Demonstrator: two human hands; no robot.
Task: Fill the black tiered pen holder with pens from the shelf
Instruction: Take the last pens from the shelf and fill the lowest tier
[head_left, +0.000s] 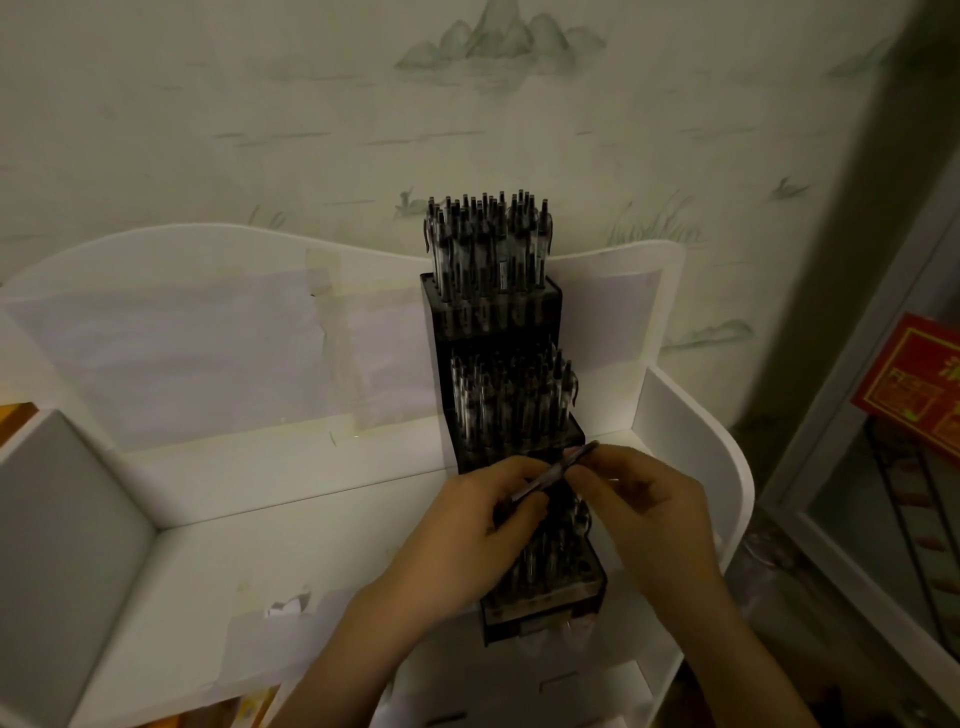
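The black tiered pen holder (514, 426) stands on the white shelf (291, 551), toward its right end, its back against the shelf's rear panel. Its far, topmost tier is packed with upright pens (488, 239), the middle tier below it looks just as crowded, and the near, lowest tier carries some pens too, though a few open holes show at its near right corner. Both hands meet just above that lowest tier and share a single pen (556, 470), which lies slanted, its upper end pointing far and to the right. The left hand (483, 514) has its fingers curled around the pen's lower, nearer part, and it may hold more pens in the palm, but the dim light makes that hard to tell. The right hand (644, 499) pinches the pen's upper part between thumb and fingertips. The step in hand appears to be passing or turning one pen ready for insertion, with the task seemingly well along and only the near tier left to finish. The next move calls for one hand to take the pen alone, bring it upright, line its tip over a free hole in the near tier, and lower it without knocking the neighbouring pens.
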